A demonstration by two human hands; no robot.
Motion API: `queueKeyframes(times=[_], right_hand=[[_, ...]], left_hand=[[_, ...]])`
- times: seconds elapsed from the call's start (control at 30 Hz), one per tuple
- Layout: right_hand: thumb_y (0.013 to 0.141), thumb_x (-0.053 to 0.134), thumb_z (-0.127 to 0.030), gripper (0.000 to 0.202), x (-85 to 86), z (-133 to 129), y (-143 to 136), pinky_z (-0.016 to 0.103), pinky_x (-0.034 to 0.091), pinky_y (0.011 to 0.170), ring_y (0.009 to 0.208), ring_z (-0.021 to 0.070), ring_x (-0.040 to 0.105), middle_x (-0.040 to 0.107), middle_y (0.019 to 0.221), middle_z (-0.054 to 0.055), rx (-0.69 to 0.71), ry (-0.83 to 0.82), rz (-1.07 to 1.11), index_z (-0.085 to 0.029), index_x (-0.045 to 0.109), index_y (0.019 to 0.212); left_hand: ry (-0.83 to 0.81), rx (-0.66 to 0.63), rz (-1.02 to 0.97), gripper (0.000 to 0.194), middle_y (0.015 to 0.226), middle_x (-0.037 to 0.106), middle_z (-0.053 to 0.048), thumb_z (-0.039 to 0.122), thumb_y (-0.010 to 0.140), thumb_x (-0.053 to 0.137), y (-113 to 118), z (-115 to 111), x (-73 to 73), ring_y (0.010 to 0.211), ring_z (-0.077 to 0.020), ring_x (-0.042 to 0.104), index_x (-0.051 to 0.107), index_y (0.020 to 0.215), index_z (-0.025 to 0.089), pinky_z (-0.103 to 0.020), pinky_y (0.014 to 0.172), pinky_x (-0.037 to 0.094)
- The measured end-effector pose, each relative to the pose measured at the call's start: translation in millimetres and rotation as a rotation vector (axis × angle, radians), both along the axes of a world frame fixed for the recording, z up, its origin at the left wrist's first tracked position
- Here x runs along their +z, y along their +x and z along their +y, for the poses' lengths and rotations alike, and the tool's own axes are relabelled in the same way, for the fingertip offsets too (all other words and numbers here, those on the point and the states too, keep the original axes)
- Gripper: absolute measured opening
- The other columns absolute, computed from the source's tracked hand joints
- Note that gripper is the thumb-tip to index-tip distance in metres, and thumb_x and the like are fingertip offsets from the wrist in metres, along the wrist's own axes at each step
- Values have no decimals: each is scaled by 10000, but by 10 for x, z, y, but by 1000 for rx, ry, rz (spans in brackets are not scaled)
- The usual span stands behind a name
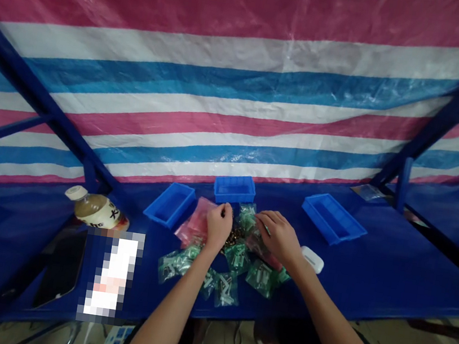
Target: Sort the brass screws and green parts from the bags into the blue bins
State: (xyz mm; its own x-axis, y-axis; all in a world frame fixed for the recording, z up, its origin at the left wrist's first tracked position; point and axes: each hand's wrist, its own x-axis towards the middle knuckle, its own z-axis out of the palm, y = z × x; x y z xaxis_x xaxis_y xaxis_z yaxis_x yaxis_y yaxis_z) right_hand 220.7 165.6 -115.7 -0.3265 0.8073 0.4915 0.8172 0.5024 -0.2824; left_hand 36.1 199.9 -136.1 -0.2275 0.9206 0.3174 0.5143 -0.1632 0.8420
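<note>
Nearest on the table (367, 288), clear green-tinted bags (226, 290) hold pale and metallic pieces. Beyond them, small brass-coloured parts (231, 242) lie loose between the hands. The left hand (218, 228) is curled closed by pink bags (200, 216) — I cannot tell whether around a part. The right hand (279, 237) bends its fingers beside another green bag (246, 213); its grip is unclear. A white case (311, 260) bears illegible marks; a bottle (98, 210) of brownish drink carries dark, blurred lettering. Farther stand three blue trays (233, 196).
</note>
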Motion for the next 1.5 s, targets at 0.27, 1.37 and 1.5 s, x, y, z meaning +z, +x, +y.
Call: queueKeyframes(times=[0.27,1.37,1.5], right_hand=[[990,409,-260,269,-64,75,190,349,458,871,954,226,605,696,1018,68,-97,40,-4,-222,671,1038],[980,461,-354,268,-124,-56,-46,387,412,895,1100,257,519,605,1208,102,35,-63,-122,-225,652,1116],[966,454,-459,381,-163,-62,-126,445,378,981,1222,283,459,549,1332,116,111,-96,-117,-245,600,1245]], left_hand=[[-186,-177,-317,408,489,472,34,495,873,463,230,316,100,436,-101,402,521,610,188,-222,457,282],[-158,-92,-718,294,518,450,57,434,796,569,-496,223,243,412,-85,441,494,654,188,-200,404,352],[-105,-114,-560,315,530,496,41,428,847,544,-489,144,217,461,-100,481,524,646,187,-210,464,368]])
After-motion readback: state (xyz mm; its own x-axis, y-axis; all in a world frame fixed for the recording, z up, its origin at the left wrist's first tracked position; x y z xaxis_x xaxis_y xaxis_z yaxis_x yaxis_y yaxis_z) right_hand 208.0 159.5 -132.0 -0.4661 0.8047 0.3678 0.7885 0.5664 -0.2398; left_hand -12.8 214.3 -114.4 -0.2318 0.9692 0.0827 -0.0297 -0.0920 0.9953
